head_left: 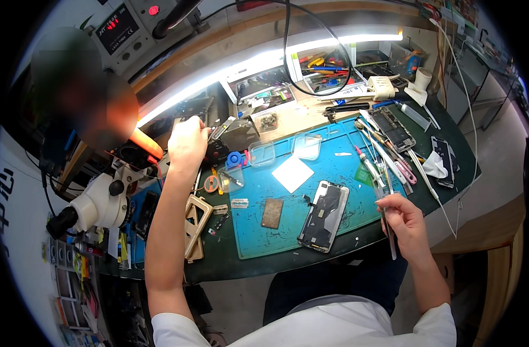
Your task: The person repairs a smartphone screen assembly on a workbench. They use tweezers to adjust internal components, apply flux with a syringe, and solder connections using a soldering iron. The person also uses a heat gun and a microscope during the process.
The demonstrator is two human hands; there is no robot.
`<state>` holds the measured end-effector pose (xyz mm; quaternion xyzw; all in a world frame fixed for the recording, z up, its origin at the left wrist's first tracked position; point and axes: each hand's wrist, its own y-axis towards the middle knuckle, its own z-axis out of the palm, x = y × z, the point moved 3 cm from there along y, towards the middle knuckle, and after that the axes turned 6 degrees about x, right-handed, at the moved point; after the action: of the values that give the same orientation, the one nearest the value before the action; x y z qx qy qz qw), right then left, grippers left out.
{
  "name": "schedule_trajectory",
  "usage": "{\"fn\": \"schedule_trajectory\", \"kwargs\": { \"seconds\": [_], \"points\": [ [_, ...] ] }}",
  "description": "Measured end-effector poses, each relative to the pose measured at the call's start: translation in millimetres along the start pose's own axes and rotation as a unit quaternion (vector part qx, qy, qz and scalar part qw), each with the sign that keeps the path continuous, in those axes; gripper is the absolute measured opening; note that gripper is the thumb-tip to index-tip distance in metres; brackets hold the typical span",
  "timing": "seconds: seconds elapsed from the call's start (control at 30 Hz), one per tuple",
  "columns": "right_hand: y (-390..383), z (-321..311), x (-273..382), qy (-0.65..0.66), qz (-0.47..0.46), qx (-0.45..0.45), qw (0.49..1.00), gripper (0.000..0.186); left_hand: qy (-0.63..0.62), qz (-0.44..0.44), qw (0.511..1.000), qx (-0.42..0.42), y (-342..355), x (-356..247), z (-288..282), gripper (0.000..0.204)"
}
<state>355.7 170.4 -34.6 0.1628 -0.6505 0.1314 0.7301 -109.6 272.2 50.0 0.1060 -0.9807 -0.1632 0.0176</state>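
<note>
My left hand point(188, 140) reaches to the back left of the bench, its fingers curled in beside a dark box point(217, 151). Whatever those fingers grip is hidden behind the hand. On the right, my right hand point(408, 222) pinches a pair of metal tweezers point(391, 240) with its tips pointing away from me. Between the hands, a phone screen assembly point(324, 217) lies back side up on the blue mat point(253, 240). A brownish rectangular plate point(272, 213) rests to its left, and a white square sheet point(293, 174) lies farther back.
A microscope point(97, 205) stands at the left. Clear plastic boxes point(261, 154) sit near the mat's back edge. Several hand tools, an opened phone point(391, 130) and a crumpled white tissue point(434, 166) crowd the right side. A beige frame point(198, 225) lies beside my left forearm.
</note>
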Motion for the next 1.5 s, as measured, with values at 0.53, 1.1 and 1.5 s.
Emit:
{"fn": "schedule_trajectory", "kwargs": {
  "seconds": [0.53,1.1,1.5],
  "points": [
    [-9.2,-3.9,0.2,0.014,-0.023,-0.01,1.0,0.033,0.038,-0.021,0.997,0.064,8.8,-3.3,-18.7,0.024],
    [-28.8,154.7,-34.6,-0.208,-0.259,0.166,0.928,0.046,-0.65,-0.232,0.599,0.405,-299.3,-64.5,-5.0,0.024],
    [-15.5,170.9,-47.4,-0.206,-0.294,0.214,0.909,0.037,-0.687,-0.206,0.556,0.42,-298.0,-57.9,-2.2,0.024]
  ]
}}
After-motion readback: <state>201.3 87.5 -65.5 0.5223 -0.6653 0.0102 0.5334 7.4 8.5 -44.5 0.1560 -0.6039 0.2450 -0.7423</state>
